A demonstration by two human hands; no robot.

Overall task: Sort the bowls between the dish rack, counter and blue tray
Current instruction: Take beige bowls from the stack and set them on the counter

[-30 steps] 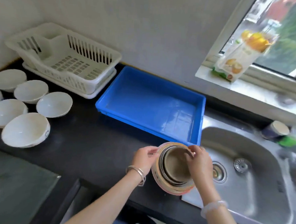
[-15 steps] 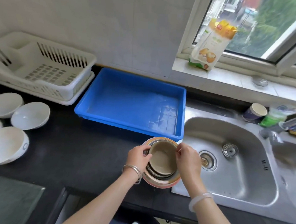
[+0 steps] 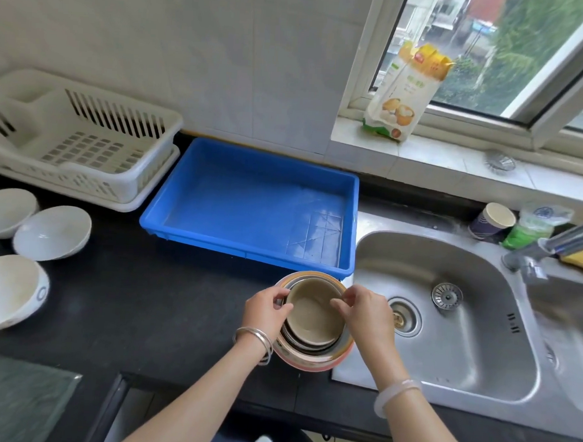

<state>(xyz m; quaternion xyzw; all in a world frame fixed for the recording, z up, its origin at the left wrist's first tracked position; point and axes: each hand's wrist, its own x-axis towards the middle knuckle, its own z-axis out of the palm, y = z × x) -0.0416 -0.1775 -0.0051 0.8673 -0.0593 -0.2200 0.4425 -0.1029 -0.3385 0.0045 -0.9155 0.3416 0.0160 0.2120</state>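
While the stack of nested round bowls sits near the blue plastic tray, its brown top bowl is pinched by left hand and right hand.

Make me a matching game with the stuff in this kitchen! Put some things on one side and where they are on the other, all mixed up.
Things:
1. blue tray
2. white bowls
3. snack bag
4. nested bowls

Places:
A. on the windowsill
B. between both hands, at the counter's edge by the sink
C. on the dark counter, far left
D. between the dish rack and the sink

Pairs: 1-D, 2-C, 3-A, 4-B
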